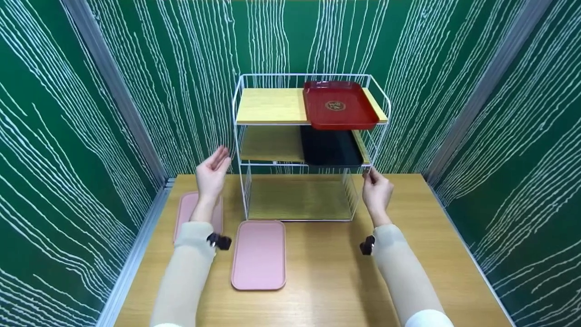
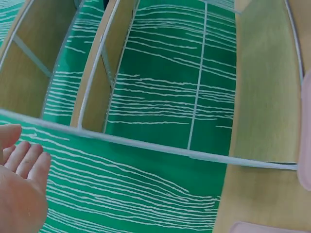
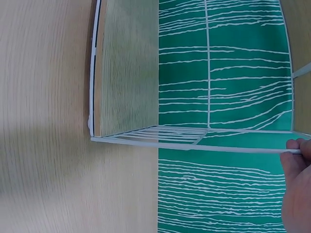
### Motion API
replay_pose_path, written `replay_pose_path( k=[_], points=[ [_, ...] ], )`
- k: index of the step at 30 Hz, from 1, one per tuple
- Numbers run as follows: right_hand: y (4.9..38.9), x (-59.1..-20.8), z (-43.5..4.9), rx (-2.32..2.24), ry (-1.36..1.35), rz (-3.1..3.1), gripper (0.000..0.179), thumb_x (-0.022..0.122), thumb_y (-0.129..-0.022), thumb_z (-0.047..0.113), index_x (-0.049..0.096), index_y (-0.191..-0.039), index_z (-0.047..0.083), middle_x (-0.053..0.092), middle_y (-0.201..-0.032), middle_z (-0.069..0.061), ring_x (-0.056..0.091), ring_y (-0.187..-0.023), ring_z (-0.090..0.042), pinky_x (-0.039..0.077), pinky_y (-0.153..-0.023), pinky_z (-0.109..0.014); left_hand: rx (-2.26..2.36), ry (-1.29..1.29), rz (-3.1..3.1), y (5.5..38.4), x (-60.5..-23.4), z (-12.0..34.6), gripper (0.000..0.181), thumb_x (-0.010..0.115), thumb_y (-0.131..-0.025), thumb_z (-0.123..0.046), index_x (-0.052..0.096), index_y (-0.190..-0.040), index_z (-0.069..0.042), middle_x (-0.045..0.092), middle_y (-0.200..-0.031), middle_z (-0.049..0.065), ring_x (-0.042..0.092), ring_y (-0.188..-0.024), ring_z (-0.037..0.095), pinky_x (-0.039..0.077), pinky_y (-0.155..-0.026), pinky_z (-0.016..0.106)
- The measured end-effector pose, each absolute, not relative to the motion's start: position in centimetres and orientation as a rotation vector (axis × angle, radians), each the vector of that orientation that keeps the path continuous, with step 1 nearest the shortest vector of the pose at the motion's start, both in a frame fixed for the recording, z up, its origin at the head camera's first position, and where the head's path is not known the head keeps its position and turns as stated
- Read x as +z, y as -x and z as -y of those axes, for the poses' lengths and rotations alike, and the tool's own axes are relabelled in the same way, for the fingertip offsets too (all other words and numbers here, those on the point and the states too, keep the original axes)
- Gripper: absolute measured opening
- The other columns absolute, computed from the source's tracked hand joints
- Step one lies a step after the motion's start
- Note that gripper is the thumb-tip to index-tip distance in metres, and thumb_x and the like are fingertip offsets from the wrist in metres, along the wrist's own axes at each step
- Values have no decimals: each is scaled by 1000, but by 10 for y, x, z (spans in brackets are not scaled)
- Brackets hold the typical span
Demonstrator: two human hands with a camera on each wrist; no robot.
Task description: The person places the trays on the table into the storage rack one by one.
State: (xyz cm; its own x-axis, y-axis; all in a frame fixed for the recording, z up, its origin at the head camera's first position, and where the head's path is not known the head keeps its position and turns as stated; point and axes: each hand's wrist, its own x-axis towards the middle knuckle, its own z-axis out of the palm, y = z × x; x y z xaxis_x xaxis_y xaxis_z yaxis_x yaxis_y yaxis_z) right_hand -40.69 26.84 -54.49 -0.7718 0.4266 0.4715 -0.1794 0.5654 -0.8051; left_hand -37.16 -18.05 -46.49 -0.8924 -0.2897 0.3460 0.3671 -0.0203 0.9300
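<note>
A three-tier white wire rack with wooden shelves (image 1: 272,105) stands on the table. My right hand (image 1: 377,190) pinches its right front post (image 3: 194,146) between thumb and fingers, just below the middle shelf. Beside the left front post, my left hand (image 1: 212,175) is raised with fingers loosely extended and nothing in it; the left wrist view shows that hand (image 2: 24,189) apart from the frame. A red tray (image 1: 340,116) with a gold emblem lies on the right of the top shelf, its front end jutting past the edge. Below it, a black tray (image 1: 331,147) occupies the middle shelf's right side.
One pink tray (image 1: 258,256) lies flat on the wooden table (image 1: 317,290) in front of the rack. Another pink tray (image 1: 185,211) lies farther left, partly covered by my left forearm. Green walls (image 1: 522,136) with white lines enclose the table at the back and sides.
</note>
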Motion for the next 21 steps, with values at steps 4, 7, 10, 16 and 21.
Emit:
replay_pose_path(
  k=[4, 7, 10, 16, 21],
  points=[
    [404, -546, -272, 1209, 187, 2152, 22, 68, -106, 9, 80, -123, 7, 81, -109, -14, 75, -92, -27, 60, -79, -41, -2027, 55, 1933, 353, -486, 194, 42, 72, -102, -3, 62, -143, 5, 67, -139, 23, 72, -118, 20, 57, -105, 32],
    [405, -547, -273, 1197, 178, 2139, 22, 68, -105, 8, 80, -123, 6, 81, -110, -15, 77, -95, -29, 62, -82, -44, -2078, 37, 2080, 339, -505, 205, 43, 71, -104, -8, 61, -143, 7, 67, -139, 26, 74, -112, 19, 58, -103, 36],
    [407, -546, -273, 1186, 170, 2131, 22, 68, -105, 7, 80, -124, 6, 81, -108, -15, 77, -95, -31, 62, -83, -47, -2076, -9, 2209, 327, -526, 217, 44, 68, -106, -9, 58, -145, 9, 65, -140, 28, 73, -117, 27, 58, -103, 34],
    [408, -548, -270, 1199, 160, 2139, 24, 68, -105, 8, 79, -127, 6, 80, -110, -16, 77, -97, -32, 63, -85, -47, -2015, -161, 2323, 300, -584, 238, 47, 72, -104, -13, 60, -143, 9, 63, -142, 30, 72, -118, 31, 61, -98, 32],
    [407, -549, -271, 1164, 143, 2147, 21, 68, -106, 9, 80, -123, 4, 80, -110, -17, 77, -98, -34, 63, -86, -51, -2121, -287, 2252, 271, -632, 240, 44, 73, -101, -7, 62, -139, 11, 66, -139, 27, 73, -110, 21, 62, -97, 36]
  ],
)
